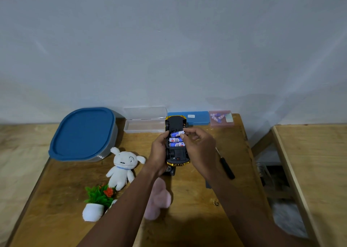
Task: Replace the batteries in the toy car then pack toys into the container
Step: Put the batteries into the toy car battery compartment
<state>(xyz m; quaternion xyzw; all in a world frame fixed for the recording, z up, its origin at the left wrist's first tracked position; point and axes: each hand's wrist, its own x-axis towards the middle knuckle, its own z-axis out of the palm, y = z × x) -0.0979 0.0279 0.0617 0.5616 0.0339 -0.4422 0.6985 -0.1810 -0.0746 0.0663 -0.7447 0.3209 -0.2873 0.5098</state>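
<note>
Presently, the toy car is belly-up over the middle of the wooden surface, between the two hands. Its underside is black plastic, with a glossy yellow-gold body showing at both ends and black wheels at the corners. The battery bay is uncovered. Two blue-and-white cells lie seated crosswise in it, and a third battery sits in the far slot, tilted, with its right end raised. A small orange mark shows on the near part of the chassis.

The car's long axis runs straight away from the person toward the wall. The cells lie square across it. Which end is the nose cannot be told. Whether the car rests on the surface or is held just clear of it cannot be told either.

The left hand grips the car's left flank, its fingers curled round the edge by the bay and its forearm coming in from the lower left. The right hand arches over the right flank, and its fingers pinch the raised end of the tilted battery.

A grey container with a blue lid stands well apart at the far left.
</note>
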